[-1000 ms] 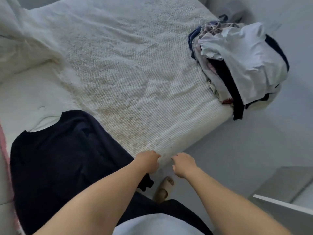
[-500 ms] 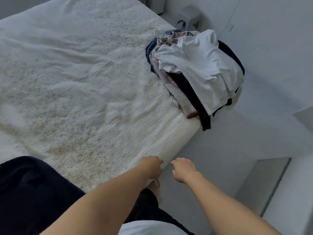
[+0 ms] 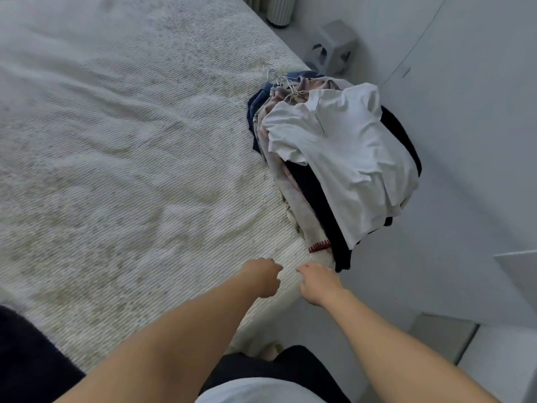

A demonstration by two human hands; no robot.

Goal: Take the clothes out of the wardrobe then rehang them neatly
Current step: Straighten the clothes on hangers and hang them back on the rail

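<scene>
A pile of clothes on wire hangers (image 3: 334, 158) lies at the right edge of the bed, a white T-shirt (image 3: 345, 152) on top, dark and pale garments under it, some hanging over the side. The hanger hooks (image 3: 276, 77) stick out at the pile's far end. A dark garment (image 3: 32, 362) lies flat at the lower left of the bed. My left hand (image 3: 263, 276) and my right hand (image 3: 315, 282) hover side by side over the bed's near right edge, fingers loosely curled, holding nothing, a short way below the pile.
The bed (image 3: 122, 158) has a white textured cover. A grey stool (image 3: 331, 48) stands on the floor beyond the pile. White wardrobe panels (image 3: 465, 112) fill the right side, with an open door edge (image 3: 517, 266) at the right.
The view has swung right and nearer to the clothes pile. The dark garment has slid almost out of view at the lower left. Both hands stay together, now over the bed edge.
</scene>
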